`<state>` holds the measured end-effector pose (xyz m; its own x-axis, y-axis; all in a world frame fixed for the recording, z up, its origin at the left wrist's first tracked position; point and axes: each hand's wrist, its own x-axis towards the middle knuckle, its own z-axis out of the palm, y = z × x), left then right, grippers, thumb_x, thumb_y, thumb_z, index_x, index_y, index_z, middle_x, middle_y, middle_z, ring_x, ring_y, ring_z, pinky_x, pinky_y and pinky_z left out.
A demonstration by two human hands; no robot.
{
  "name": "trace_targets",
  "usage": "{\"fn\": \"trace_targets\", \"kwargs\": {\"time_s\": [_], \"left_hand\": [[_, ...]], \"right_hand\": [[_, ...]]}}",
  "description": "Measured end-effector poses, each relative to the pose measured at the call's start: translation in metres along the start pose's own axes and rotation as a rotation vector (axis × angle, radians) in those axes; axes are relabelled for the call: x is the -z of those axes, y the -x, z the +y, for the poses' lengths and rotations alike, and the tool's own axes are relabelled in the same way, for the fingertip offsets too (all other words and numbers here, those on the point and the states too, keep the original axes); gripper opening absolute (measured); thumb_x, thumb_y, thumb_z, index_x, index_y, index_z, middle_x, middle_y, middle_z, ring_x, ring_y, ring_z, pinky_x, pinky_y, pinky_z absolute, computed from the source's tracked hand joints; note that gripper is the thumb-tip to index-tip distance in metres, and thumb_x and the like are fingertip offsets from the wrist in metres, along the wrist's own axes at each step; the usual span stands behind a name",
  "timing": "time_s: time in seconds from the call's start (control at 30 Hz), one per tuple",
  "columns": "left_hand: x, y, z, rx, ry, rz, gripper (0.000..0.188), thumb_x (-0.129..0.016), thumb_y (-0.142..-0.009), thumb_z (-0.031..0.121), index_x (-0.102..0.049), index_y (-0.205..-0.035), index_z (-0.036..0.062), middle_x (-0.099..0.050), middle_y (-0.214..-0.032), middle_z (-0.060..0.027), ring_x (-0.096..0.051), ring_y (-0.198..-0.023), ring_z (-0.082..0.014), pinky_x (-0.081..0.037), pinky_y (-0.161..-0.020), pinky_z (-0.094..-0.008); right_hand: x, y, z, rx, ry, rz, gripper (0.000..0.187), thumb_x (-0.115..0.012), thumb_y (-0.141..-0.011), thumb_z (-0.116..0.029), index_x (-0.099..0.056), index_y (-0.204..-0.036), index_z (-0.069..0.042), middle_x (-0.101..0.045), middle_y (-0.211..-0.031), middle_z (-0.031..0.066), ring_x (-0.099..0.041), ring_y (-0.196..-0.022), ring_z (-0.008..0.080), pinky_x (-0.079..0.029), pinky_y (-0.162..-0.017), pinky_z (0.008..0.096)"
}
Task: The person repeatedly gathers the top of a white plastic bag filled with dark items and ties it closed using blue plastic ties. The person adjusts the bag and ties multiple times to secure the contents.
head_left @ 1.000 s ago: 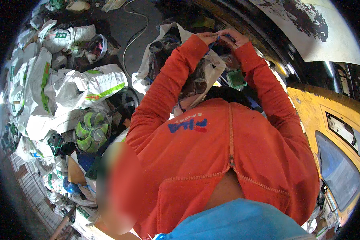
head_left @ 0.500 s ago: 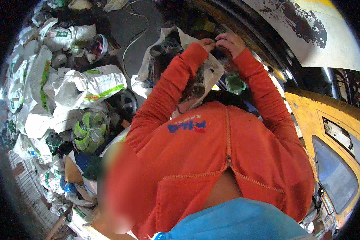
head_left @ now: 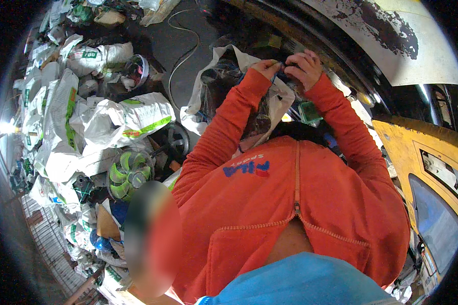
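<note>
Both my arms reach forward in red sleeves over an open white sack (head_left: 189,118) with dark, shiny contents. My left hand (head_left: 265,68) is closed in a pinch just above the sack's far rim. Close beside it, my right hand (head_left: 305,70) has its fingers curled with the tips toward the left hand. A small dark thing seems to be between the fingertips, too small and dim to name. Under my right forearm lies a green plastic container (head_left: 309,113).
Stuffed white sacks (head_left: 132,122) are heaped on the left, with a green-bladed fan (head_left: 130,175) and a dark wheel (head_left: 177,140) beside them. A pale cable (head_left: 197,38) runs over the dark floor. To the right stand a yellow panel (head_left: 399,152) with a window and black machinery.
The whole view has shifted, so things appear further right and lower. My hands stay close together, with a slightly wider gap, and the right fingers are lifted a little more.
</note>
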<state>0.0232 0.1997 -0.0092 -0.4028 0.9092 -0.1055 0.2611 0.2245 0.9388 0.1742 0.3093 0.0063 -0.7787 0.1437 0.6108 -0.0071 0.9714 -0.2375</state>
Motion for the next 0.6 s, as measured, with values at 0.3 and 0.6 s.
{"fn": "trace_targets", "kwargs": {"time_s": [0.3, 0.6], "left_hand": [[0.008, -0.010, -0.010, -0.087, -0.155, -0.194, 0.029, -0.052, -0.082, 0.016, -0.055, -0.108, 0.0017, -0.062, -0.097, -0.0130, -0.059, -0.084, -0.0214, -0.044, -0.073, -0.0271], [0.020, 0.000, 0.000, -0.049, 0.041, -0.339, 0.032, -0.061, -0.076, 0.018, -0.060, -0.104, 0.0032, -0.064, -0.090, -0.0128, -0.061, -0.083, -0.0234, -0.047, -0.069, -0.0287]], "right_hand": [[-0.021, -0.006, -0.006, -0.430, -0.645, 0.046, 0.011, -0.058, -0.080, -0.011, -0.056, -0.089, -0.006, -0.059, -0.089, 0.0098, -0.057, -0.085, 0.0268, -0.045, -0.075, 0.0323], [-0.025, 0.000, -0.004, -0.538, -0.645, 0.011, 0.014, -0.058, -0.081, -0.014, -0.058, -0.093, -0.007, -0.060, -0.086, 0.0087, -0.058, -0.082, 0.0198, -0.045, -0.075, 0.0295]]}}
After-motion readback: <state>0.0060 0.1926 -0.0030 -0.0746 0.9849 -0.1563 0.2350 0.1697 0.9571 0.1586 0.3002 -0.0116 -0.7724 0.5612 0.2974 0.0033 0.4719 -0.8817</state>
